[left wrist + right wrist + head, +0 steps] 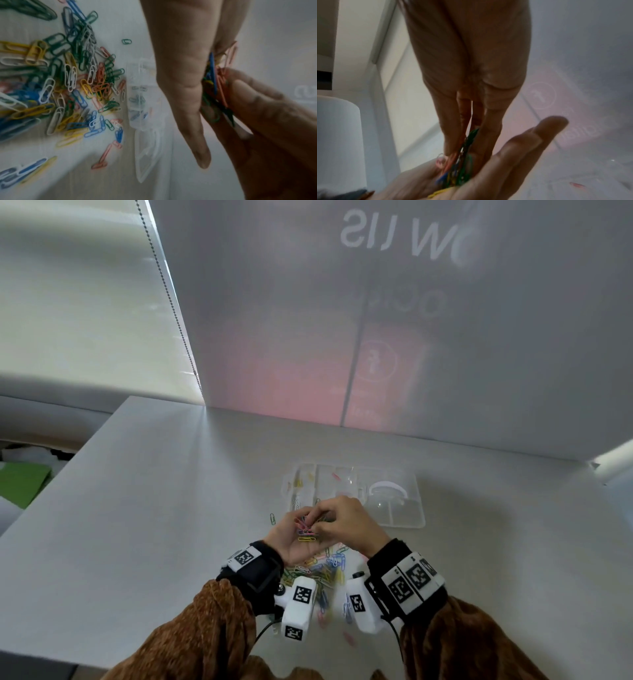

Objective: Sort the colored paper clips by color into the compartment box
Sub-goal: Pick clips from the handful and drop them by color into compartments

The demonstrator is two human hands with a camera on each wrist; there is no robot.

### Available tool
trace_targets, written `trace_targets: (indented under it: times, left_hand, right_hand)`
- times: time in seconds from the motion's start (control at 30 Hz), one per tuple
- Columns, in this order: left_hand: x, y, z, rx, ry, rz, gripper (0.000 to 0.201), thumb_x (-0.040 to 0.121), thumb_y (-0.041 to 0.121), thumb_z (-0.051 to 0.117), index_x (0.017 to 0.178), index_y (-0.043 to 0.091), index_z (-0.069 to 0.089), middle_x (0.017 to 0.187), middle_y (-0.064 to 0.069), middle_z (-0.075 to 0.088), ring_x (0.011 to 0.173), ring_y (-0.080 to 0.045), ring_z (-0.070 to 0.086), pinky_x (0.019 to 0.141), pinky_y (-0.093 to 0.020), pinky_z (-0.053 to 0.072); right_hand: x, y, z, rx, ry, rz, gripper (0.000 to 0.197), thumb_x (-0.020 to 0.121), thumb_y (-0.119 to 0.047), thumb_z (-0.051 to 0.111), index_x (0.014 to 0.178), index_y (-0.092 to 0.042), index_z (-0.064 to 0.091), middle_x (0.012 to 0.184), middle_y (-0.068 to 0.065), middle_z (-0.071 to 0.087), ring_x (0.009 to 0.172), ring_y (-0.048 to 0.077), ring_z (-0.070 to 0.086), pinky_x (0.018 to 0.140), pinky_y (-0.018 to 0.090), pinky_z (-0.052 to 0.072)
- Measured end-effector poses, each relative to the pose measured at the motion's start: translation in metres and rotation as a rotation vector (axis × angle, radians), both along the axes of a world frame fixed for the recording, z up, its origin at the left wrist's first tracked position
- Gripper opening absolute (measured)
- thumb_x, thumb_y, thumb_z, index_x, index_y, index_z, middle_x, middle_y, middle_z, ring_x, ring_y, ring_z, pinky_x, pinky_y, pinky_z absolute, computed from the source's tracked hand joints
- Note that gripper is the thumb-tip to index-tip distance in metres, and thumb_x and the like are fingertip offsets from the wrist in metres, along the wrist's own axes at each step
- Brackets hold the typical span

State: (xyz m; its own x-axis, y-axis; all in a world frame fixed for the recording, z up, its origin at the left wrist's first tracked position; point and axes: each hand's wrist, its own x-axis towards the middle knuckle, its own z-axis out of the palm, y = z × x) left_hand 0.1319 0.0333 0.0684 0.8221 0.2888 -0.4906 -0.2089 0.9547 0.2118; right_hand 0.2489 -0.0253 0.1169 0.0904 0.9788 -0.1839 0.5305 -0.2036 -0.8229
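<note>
Left hand: I see my left hand (294, 537) turned palm up, its fingers loosely cupped around a small bunch of clips (306, 527) of mixed colours that lies in the palm.
Right hand: my right hand (346, 523) is palm down over the left one, and its fingertips (452, 146) are pinched into the bunch; in the right wrist view a green clip (471, 135) stands up between thumb and fingers.
Pose: both hands meet above the table (154, 491), just in front of the box; the forearms come in from the lower edge, in brown sleeves (212, 631) with black wrist bands (253, 563) that carry white cameras (298, 607).
Pile: the main pile (56, 83) of clips lies loose on the table under and behind the wrists, with blue, green, yellow, white and orange ones mixed together. One green clip (272, 518) lies alone to the left of the hands.
Box: the clear compartment box (407, 508) stands open beyond the hands. A few yellow clips (298, 483) are in a far-left compartment and some pink ones (335, 475) in the next one; I cannot tell what the near cells hold, the hands cover them.
Room: a grey frosted panel (394, 320) with a pink glow stands at the far edge of the table, and a window blind (85, 302) with a bead chain is on the left.
</note>
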Motion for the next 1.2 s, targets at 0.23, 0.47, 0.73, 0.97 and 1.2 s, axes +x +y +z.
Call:
trace_targets:
  times: [0.23, 0.47, 0.73, 0.97, 1.2]
  left_hand:
    - [-0.01, 0.001, 0.01, -0.076, -0.069, -0.007, 0.044, 0.061, -0.01, 0.075, 0.102, -0.021, 0.06, 0.111, -0.036, 0.058, 0.098, -0.046, 0.063, 0.085, -0.058, 0.05]
    - [-0.016, 0.002, 0.012, -0.023, -0.083, -0.03, 0.052, 0.063, -0.007, 0.075, 0.11, -0.017, 0.057, 0.115, -0.035, 0.058, 0.107, -0.044, 0.059, 0.089, -0.054, 0.05]
    - [-0.02, 0.002, 0.013, 0.008, -0.068, -0.049, 0.055, 0.081, 0.005, 0.064, 0.127, -0.016, 0.045, 0.132, -0.037, 0.043, 0.124, -0.047, 0.045, 0.104, -0.055, 0.038]
    - [-0.019, 0.007, 0.004, 0.063, -0.084, -0.082, 0.059, 0.096, 0.029, 0.044, 0.136, -0.012, 0.035, 0.129, -0.032, 0.046, 0.128, -0.037, 0.038, 0.114, -0.049, 0.024]
    - [-0.018, 0.008, 0.007, 0.097, -0.08, -0.065, 0.062, 0.087, 0.019, 0.061, 0.134, -0.014, 0.037, 0.131, -0.035, 0.046, 0.126, -0.042, 0.044, 0.109, -0.052, 0.032]
  right_hand:
    - [0.016, -0.007, 0.014, 0.048, 0.047, 0.016, 0.038, 0.072, 0.014, 0.044, 0.082, -0.008, 0.073, 0.082, 0.003, 0.071, 0.075, 0.008, 0.065, 0.072, 0.018, 0.053]
    - [0.019, -0.016, 0.013, 0.075, 0.251, -0.056, 0.026, 0.077, 0.019, 0.048, 0.086, 0.006, 0.068, 0.081, 0.008, 0.072, 0.078, 0.018, 0.071, 0.072, 0.027, 0.058]
    - [0.017, -0.013, 0.009, 0.096, 0.166, -0.115, 0.018, 0.088, 0.005, 0.051, 0.09, -0.004, 0.067, 0.077, 0.002, 0.066, 0.058, -0.003, 0.063, 0.053, 0.011, 0.048]
    - [0.016, -0.011, 0.003, 0.075, 0.252, -0.142, 0.015, 0.085, 0.005, 0.055, 0.094, -0.002, 0.065, 0.073, 0.011, 0.068, 0.062, 0.016, 0.065, 0.058, 0.023, 0.055]
    - [0.013, -0.011, 0.006, 0.137, 0.238, -0.182, 0.01, 0.086, 0.002, 0.058, 0.089, -0.003, 0.066, 0.079, 0.011, 0.072, 0.07, 0.014, 0.072, 0.063, 0.025, 0.058]
